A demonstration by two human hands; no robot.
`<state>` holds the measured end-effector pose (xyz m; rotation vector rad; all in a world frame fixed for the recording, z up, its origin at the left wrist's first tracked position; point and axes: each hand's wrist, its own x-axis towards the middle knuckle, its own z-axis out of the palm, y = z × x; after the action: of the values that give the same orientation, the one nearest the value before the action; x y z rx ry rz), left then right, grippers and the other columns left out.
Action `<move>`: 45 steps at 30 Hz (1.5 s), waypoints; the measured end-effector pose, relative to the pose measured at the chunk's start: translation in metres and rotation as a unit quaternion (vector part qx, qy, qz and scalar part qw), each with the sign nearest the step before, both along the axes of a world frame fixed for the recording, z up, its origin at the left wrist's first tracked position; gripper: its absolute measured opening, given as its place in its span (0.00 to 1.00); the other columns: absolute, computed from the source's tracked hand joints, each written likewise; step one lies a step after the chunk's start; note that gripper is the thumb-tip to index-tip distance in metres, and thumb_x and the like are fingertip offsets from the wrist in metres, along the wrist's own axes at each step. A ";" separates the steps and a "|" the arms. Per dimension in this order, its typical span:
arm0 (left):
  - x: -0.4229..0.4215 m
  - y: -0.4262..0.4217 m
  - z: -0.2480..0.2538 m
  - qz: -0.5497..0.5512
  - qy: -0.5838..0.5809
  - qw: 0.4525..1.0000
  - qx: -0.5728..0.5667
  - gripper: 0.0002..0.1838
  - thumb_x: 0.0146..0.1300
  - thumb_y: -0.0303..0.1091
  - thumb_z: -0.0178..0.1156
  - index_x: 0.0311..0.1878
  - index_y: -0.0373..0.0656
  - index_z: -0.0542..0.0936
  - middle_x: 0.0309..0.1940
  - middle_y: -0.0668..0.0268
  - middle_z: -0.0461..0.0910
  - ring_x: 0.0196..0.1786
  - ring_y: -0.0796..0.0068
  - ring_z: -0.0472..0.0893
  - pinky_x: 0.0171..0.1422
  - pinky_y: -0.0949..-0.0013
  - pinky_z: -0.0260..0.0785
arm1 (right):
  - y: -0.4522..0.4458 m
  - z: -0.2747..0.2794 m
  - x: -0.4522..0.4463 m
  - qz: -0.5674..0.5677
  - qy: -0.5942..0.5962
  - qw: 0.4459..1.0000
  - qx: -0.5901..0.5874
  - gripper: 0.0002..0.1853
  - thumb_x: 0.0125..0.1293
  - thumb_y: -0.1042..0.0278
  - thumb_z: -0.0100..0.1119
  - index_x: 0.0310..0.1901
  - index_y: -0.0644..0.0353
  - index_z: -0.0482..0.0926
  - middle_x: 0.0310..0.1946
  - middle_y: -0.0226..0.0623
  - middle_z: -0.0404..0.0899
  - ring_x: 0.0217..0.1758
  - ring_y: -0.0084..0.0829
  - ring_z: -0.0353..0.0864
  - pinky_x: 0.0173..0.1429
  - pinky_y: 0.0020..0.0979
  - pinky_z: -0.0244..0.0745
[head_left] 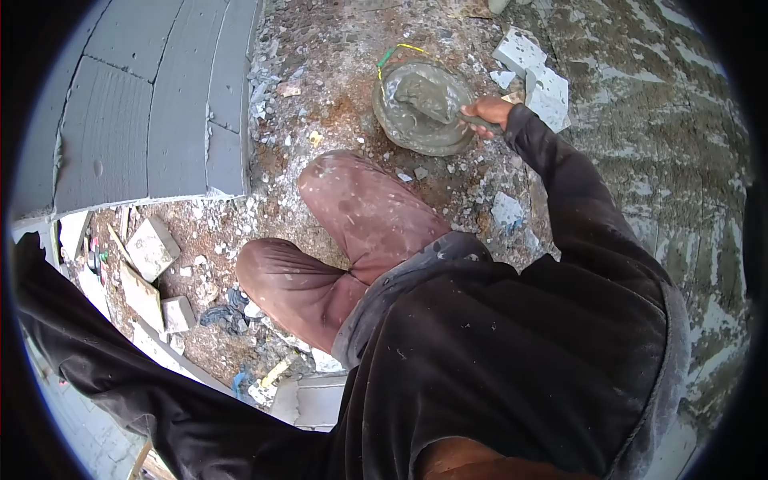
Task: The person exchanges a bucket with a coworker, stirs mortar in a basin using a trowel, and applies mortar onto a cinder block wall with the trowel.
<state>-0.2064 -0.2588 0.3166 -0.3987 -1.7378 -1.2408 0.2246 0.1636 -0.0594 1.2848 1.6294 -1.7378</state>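
A round pan (386, 120) of wet grey mortar (416, 90) rests on the rubble-strewn ground ahead of my knees. A green and yellow strip shows at its upper left rim. My right hand (486, 114) is closed around the handle of a trowel (472, 119) at the pan's right side, and the trowel's blade lies in or over the mortar, coated in it. My left arm stretches out to the lower left, its sleeve reaching the picture's edge, and my left hand is out of view.
A grey block wall (120, 128) stands at the upper left. Broken white blocks (547, 94) lie right of the pan. More block pieces (152, 248) and debris lie at the left. A mortar-streaked surface (640, 152) runs along the right.
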 end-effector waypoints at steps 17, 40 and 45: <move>-0.007 -0.009 0.010 -0.065 0.013 0.998 0.003 0.38 0.71 0.54 0.47 0.76 0.38 0.60 0.72 0.51 0.63 0.72 0.54 0.65 0.78 0.54 0.55 | -0.081 0.016 -0.003 0.244 -0.096 0.731 0.630 0.15 0.63 0.57 0.61 0.48 0.52 0.84 0.41 0.45 0.87 0.48 0.49 0.88 0.52 0.47 0.82; -0.167 -0.121 0.057 -0.851 -0.262 0.455 0.024 0.38 0.72 0.54 0.42 0.78 0.38 0.58 0.77 0.51 0.60 0.77 0.54 0.62 0.82 0.56 0.50 | -0.088 0.036 -0.140 -0.334 0.394 0.838 0.174 0.13 0.76 0.65 0.51 0.55 0.62 0.74 0.25 0.28 0.71 0.23 0.22 0.72 0.26 0.30 0.69; -0.155 -0.110 0.061 -0.846 -0.257 0.466 0.034 0.39 0.71 0.54 0.44 0.78 0.38 0.58 0.77 0.50 0.60 0.77 0.54 0.62 0.83 0.57 0.49 | -0.113 -0.074 -0.359 -0.275 0.258 0.795 0.474 0.19 0.68 0.67 0.60 0.58 0.61 0.71 0.31 0.36 0.75 0.31 0.30 0.78 0.32 0.35 0.72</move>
<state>-0.3611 -0.3691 0.3779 -2.2559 -1.2614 -2.9688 -0.1341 0.0509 -0.1336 1.9825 2.9163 -1.6778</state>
